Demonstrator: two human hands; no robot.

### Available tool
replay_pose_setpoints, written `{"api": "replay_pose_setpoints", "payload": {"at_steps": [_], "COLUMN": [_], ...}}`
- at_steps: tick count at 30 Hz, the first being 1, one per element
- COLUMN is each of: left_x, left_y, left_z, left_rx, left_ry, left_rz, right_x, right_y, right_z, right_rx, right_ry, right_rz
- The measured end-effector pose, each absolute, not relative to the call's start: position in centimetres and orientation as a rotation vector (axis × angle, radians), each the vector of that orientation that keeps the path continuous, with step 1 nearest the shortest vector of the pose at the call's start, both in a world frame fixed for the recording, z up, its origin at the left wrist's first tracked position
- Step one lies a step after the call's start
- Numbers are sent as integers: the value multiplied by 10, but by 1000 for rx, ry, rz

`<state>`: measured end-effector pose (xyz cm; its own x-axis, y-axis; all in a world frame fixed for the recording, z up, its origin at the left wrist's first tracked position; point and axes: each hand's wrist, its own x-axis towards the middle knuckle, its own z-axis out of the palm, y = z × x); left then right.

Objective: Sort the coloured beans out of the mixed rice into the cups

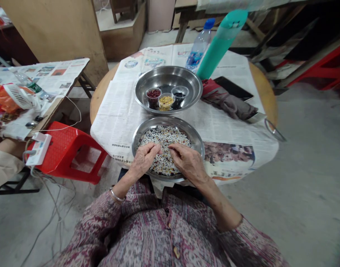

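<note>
Both hands hover over the near steel basin [202,146], which holds a mix of white grains [166,133] with black, yellow and red beans among them. My left hand [144,158] is at the basin's left side, thumb and fingers pinched together. Across from it, my right hand [186,160] has its fingertips closed over the grains. Whatever either pinch holds is too small to see. Behind stands a larger steel basin [170,73]. In it are three clear cups: one of red beans [153,93], one of yellow beans [166,101], one of black beans [179,95].
Newspaper [108,122] covers the round table. Toward the back right stand a water bottle [199,46] and a green bottle [222,44], near a grey-red cloth bundle [228,100] and a dark tablet [234,88]. A red stool [72,148] holding a power strip [39,150] is at left.
</note>
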<state>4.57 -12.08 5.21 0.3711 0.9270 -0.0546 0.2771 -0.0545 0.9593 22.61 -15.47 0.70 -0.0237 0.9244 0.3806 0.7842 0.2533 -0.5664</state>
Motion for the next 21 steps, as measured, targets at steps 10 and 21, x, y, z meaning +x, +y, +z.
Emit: {"api": "replay_pose_setpoints", "payload": {"at_steps": [10, 21], "left_x": [47, 48], "left_y": [-125, -129], "left_z": [36, 41], "left_rx": [1457, 1405], "left_ry": [1000, 892], "left_rz": [874, 729], "right_x": [226, 227], "right_y": [-155, -155], "right_z": [6, 7], "right_rx": [-1541, -1543], "right_ry": [-1848, -1900], "right_rz": [279, 312]}}
